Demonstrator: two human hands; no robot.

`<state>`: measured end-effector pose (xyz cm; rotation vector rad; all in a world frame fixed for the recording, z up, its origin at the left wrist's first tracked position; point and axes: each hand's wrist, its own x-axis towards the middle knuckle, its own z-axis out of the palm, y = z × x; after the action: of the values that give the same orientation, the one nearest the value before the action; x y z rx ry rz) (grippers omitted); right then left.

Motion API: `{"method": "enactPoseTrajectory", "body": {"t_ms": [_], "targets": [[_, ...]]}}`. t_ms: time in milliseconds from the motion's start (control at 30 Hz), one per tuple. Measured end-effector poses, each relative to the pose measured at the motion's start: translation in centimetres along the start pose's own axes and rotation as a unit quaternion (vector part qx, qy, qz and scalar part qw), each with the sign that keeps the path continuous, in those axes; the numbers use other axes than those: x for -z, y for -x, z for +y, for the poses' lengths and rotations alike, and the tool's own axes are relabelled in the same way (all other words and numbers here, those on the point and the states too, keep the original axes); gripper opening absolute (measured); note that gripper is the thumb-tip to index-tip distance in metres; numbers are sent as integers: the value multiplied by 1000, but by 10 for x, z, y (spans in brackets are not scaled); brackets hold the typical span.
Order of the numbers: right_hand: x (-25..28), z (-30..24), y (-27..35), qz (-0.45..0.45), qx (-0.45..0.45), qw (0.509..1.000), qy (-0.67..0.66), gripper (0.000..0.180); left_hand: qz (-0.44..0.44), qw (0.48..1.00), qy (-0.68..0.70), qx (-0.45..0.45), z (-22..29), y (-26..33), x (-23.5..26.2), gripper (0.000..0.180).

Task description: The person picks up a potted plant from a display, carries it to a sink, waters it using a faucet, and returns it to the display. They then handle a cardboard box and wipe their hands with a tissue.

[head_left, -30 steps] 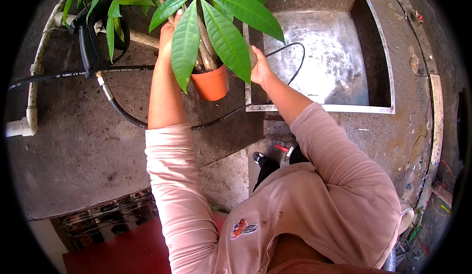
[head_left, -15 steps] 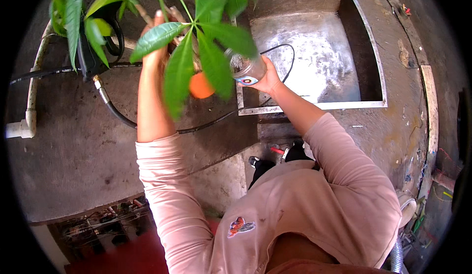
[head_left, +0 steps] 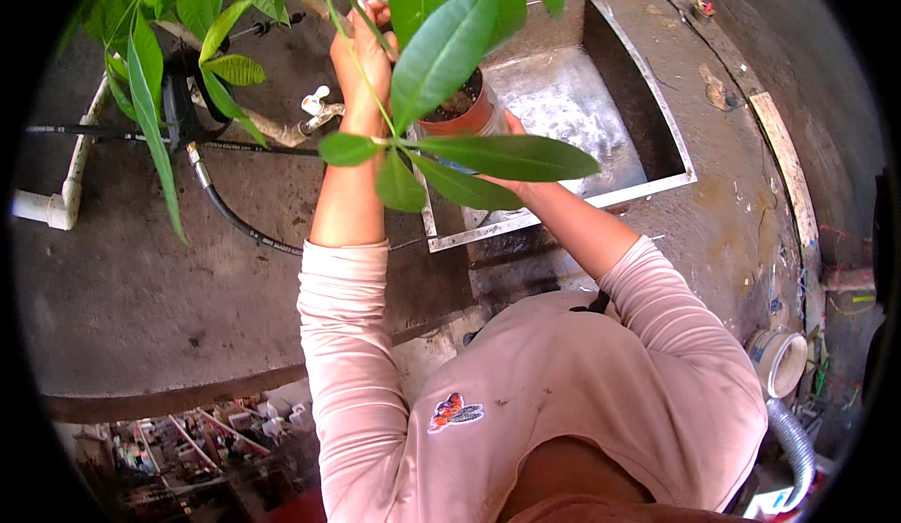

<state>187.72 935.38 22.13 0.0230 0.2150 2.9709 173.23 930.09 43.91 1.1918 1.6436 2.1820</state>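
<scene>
Grip: left hand (head_left: 364,58) closed round the plant (head_left: 441,63) stems high up; right hand (head_left: 511,161) cupped under the orange pot (head_left: 460,115), fingers mostly hidden by leaves.

Change: the pot, upright a second ago, now tips its soil-filled mouth toward the camera and sits over the near edge of the metal sink (head_left: 601,119); the work reads as mid-handling.

Surround: white tap (head_left: 314,102), black hose (head_left: 230,218), white pipe (head_left: 66,194). Packages, labels, signs: none legible; only cluttered items lower left.
</scene>
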Motion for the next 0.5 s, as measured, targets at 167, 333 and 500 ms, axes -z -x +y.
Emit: {"method": "enactPoseTrajectory", "body": {"t_ms": [167,333,500], "targets": [[-51,13,41,-13,63,990,128,67,-13,997,22,77,32,26,-17,49],[-68,34,59,7,87,985,148,68,-71,972,195,111,15,39,9,41],[-60,45,55,-36,77,986,141,66,-83,975,190,82,18,39,18,34]]}}
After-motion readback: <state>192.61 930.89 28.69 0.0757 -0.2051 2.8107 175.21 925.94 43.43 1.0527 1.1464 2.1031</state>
